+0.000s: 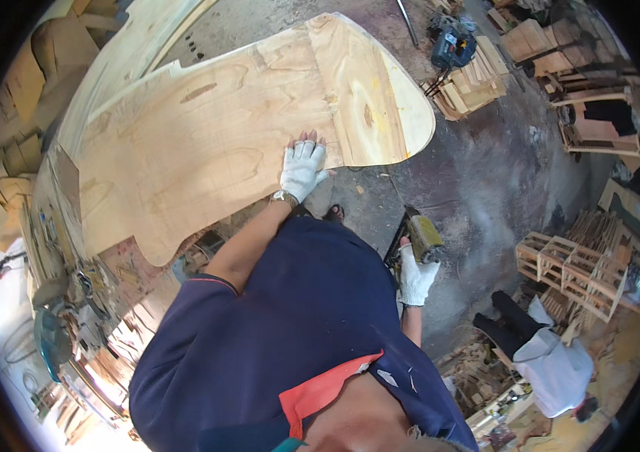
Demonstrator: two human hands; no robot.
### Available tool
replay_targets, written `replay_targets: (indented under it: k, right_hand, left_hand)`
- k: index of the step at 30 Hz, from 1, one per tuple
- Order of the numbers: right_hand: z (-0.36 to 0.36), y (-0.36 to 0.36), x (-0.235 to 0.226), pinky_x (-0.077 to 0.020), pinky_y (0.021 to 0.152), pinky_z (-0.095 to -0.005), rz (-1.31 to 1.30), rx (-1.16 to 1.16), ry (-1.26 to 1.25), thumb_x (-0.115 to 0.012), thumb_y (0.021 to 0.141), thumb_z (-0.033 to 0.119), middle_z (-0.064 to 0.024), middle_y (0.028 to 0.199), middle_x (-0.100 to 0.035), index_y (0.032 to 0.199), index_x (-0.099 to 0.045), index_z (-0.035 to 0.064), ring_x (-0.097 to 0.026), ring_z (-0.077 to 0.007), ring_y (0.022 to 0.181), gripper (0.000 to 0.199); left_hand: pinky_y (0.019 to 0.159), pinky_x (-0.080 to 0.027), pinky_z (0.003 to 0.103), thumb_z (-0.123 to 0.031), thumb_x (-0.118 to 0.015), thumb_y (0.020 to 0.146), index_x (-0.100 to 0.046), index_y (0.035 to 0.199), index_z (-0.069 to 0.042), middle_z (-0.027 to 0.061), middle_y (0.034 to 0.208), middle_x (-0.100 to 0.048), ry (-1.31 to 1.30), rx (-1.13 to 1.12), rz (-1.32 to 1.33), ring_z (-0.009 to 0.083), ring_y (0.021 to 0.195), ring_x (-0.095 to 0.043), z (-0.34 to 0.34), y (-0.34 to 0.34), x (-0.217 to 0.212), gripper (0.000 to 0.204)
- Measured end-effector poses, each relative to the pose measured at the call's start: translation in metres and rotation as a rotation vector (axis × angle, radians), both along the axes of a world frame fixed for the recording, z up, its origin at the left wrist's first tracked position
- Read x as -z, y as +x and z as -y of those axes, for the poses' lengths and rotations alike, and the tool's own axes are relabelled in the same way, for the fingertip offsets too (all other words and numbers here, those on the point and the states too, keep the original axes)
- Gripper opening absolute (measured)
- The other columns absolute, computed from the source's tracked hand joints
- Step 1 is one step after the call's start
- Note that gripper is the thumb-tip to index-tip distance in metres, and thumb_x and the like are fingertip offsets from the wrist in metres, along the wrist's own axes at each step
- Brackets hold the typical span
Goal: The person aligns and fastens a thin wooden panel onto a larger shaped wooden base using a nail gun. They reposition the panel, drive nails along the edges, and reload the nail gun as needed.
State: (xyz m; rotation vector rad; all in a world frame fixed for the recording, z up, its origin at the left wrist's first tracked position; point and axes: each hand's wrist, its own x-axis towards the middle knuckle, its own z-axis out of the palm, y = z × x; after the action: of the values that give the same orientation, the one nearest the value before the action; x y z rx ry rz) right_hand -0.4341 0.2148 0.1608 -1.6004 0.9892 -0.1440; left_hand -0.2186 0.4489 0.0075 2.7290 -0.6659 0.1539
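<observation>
A large curved plywood panel (207,143) lies across a workbench, with a second rounded piece (369,98) overlapping its right end. My left hand (303,169), in a white fingerless glove with a wristwatch, presses flat on the panel's near edge where the two pieces meet. My right hand (415,276), also gloved in white, hangs lower beside my body and grips a yellow and black nail gun (419,235) pointing toward the floor. My dark blue shirt fills the lower middle of the view.
A blue power tool (452,47) rests on stacked wood pieces (474,83) at the upper right. Slatted wooden crates (572,267) stand on the right. A person in a white shirt (557,365) crouches on the floor. Cluttered bench with tools (71,301) at left.
</observation>
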Motion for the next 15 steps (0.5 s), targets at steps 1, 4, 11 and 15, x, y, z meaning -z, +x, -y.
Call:
replay_targets:
  k: [1,4,11,15]
  right_hand:
    - [-0.005,0.008,-0.003,-0.0537,0.088,-0.0326,-0.020,-0.029,-0.028,-0.083,0.085,0.011,-0.0115,0.110,-0.074,0.119,-0.067,-0.0042,-0.070,-0.0184,0.098,0.040]
    - [-0.017,0.043,0.001,-0.0548,0.084,-0.0328,0.016,-0.177,-0.093,-0.086,0.082,0.015,-0.0120,0.107,-0.075,0.115,-0.069,-0.0042,-0.070,-0.0185,0.094,0.041]
    - [-0.034,0.109,0.049,-0.0494,0.058,-0.0298,-0.035,-0.481,-0.246,-0.081,0.088,0.020,-0.0062,0.084,-0.071,0.109,-0.070,-0.0033,-0.061,-0.0122,0.064,0.033]
    - [-0.038,0.122,0.058,-0.0496,0.063,-0.0300,-0.078,-0.500,-0.170,-0.080,0.089,0.017,-0.0070,0.087,-0.072,0.110,-0.069,-0.0038,-0.062,-0.0123,0.068,0.031]
  left_hand:
    - [0.113,-0.034,0.054,-0.048,-0.072,0.084,-0.054,0.139,-0.011,0.0144,0.145,-0.050,-0.023,-0.001,-0.038,0.0356,0.138,-0.043,-0.001,0.005,-0.005,0.069]
    - [0.102,-0.039,0.052,-0.038,-0.066,0.090,-0.059,0.127,-0.011,0.0138,0.127,-0.056,-0.143,-0.086,-0.098,0.0352,0.119,-0.052,0.001,0.026,-0.017,0.047]
    - [0.114,-0.034,0.051,-0.038,-0.063,0.092,-0.056,0.134,-0.011,0.0150,0.142,-0.054,-0.189,-0.121,-0.044,0.0341,0.137,-0.046,0.053,0.096,-0.010,0.050]
    - [0.119,-0.030,0.053,-0.038,-0.059,0.094,-0.053,0.141,-0.012,0.0160,0.151,-0.049,-0.103,0.050,0.035,0.0343,0.145,-0.041,0.078,0.108,0.007,0.054]
